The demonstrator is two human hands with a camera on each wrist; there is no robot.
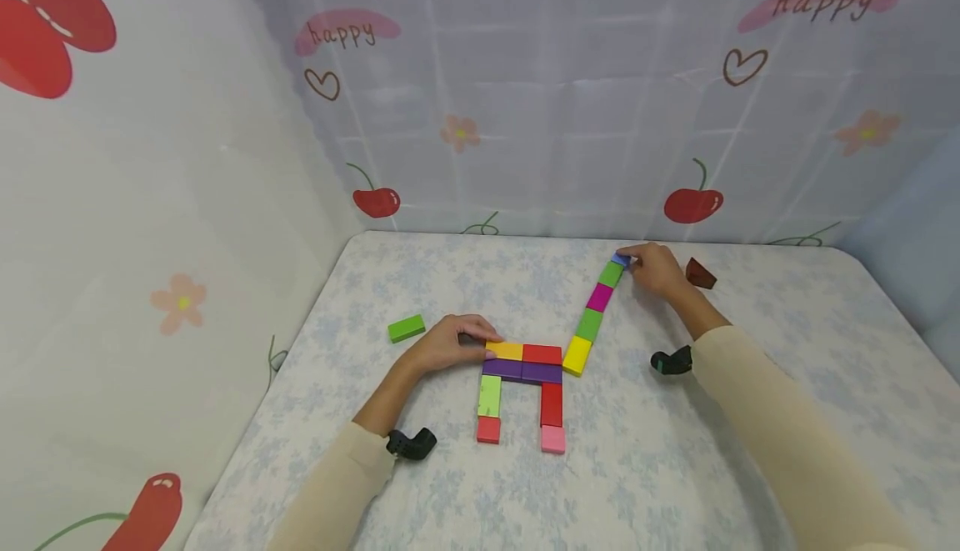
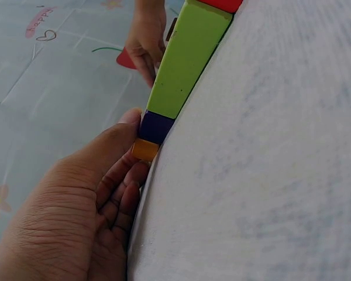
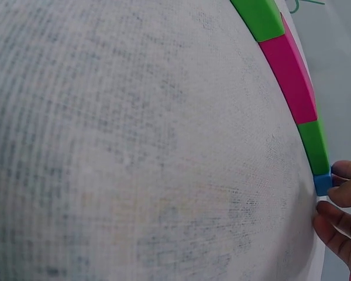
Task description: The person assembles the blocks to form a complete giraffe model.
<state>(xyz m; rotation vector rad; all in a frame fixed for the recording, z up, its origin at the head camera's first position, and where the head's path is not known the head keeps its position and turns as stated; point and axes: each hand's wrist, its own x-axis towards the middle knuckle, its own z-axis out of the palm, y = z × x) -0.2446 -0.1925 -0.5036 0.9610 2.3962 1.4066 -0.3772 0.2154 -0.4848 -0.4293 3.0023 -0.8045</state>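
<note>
Flat coloured blocks lie edge to edge on the table. My left hand pinches the left end of the orange block, thumb at its end and fingers at its back edge. Beside it lies a red block, with two purple blocks in front. Two legs extend toward me: light green ending in red, and red ending in pink. A slanting row runs back from a yellow block through green and magenta. At its far end my right hand pinches a small blue block.
A loose green block lies left of the figure. Right of my right hand is a brown wedge-shaped block. Patterned curtains rise behind the table's back edge and on the left. Black devices are strapped at both wrists.
</note>
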